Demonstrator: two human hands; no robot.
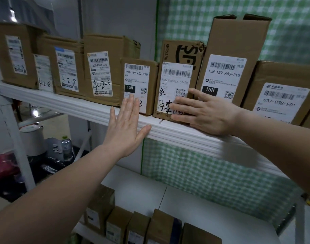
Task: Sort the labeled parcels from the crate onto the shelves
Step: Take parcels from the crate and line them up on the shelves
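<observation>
Both released, fingers straight: the left grip (126, 127) touches the small 15H parcel (138, 76) ahead of it, the right grip (207, 111) lies flat on the handwritten-label parcel (175, 81)

A green checked cloth (194, 173) is hanging well right of a white jug (33, 140), a shiny bottle (67, 148) is standing just right of that jug, and a red item (2, 169) is lying below and left of it.
</observation>
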